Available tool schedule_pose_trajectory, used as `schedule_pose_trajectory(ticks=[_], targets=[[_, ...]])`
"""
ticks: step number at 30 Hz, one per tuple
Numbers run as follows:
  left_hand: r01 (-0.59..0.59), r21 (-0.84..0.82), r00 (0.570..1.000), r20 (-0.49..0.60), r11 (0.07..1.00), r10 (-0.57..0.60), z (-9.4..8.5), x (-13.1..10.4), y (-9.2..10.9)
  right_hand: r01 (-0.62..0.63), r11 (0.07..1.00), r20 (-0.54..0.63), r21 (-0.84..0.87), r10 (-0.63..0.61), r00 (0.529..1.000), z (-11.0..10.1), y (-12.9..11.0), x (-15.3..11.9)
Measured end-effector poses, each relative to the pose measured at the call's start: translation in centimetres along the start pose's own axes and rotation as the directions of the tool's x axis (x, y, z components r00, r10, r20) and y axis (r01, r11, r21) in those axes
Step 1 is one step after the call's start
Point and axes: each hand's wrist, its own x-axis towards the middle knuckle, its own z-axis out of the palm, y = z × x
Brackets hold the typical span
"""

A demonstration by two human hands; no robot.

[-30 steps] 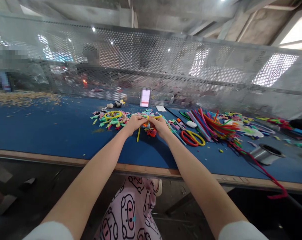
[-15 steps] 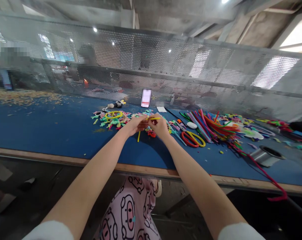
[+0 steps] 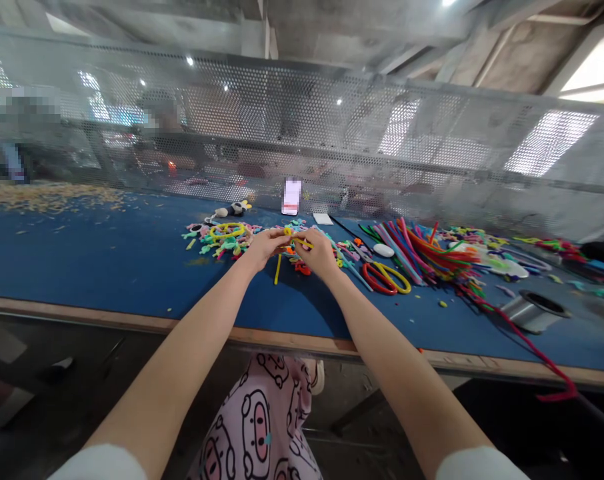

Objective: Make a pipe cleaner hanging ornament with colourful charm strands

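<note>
A yellow pipe cleaner (image 3: 303,243) is pinched between both hands above the table's middle. My left hand (image 3: 268,247) closes its fingertips on one end, where a small yellow loop shows. My right hand (image 3: 318,252) grips the straight part, its tip poking out past the fingers. Another yellow piece (image 3: 277,269) hangs or lies just below the left fingers; I cannot tell whether it joins the held one. Beneath and around the hands spreads a heap of small colourful fuzzy shapes (image 3: 222,241), partly hidden by the fingers.
Red-and-yellow-handled scissors (image 3: 379,279) lie right of my hands, beside a white oval object (image 3: 383,251). Farther right are a bundle of coloured pipe cleaners (image 3: 422,250) and a metal spool (image 3: 535,312). A phone (image 3: 291,197) leans against the perforated metal screen (image 3: 302,120).
The yellow pipe cleaner has gone from nearly level to tilted, and a small yellow loop now shows at the left fingertips. Both hands stay in nearly the same place.
</note>
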Motion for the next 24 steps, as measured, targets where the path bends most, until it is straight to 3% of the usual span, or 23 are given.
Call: schedule_pose_trajectory(ticks=[2,4,8,12,19,24], targets=[[-0.031,0.049,0.997,-0.072,0.998,0.035,-0.11,0.24,0.07,-0.059,0.995,-0.018,0.078,0.061,0.998,-0.34,-0.38,0.13],[-0.069,0.113,0.99,-0.112,0.991,0.082,-0.13,0.31,0.15,-0.187,0.968,-0.047,0.166,0.197,0.979,-0.61,-0.63,0.31],[-0.14,0.263,0.987,-0.042,0.955,0.156,0.05,-0.15,0.09,-0.366,0.903,-0.037,0.223,0.383,0.923,-0.38,-0.41,0.55],[-0.203,0.419,0.976,0.009,0.885,0.219,0.09,-0.59,-0.3,-0.378,0.91,0.021,0.17,0.38,0.925,0.22,0.01,0.46],[-0.34,0.611,0.928,0.095,0.715,0.36,-0.24,-0.15,-0.76,-0.411,0.904,0.017,0.115,0.412,0.911,0.13,0.05,0.42],[-0.366,0.731,0.904,0.131,0.576,0.407,-0.18,-0.26,-0.79,-0.345,0.938,0.013,-0.031,0.345,0.938,0.12,0.03,0.16]])
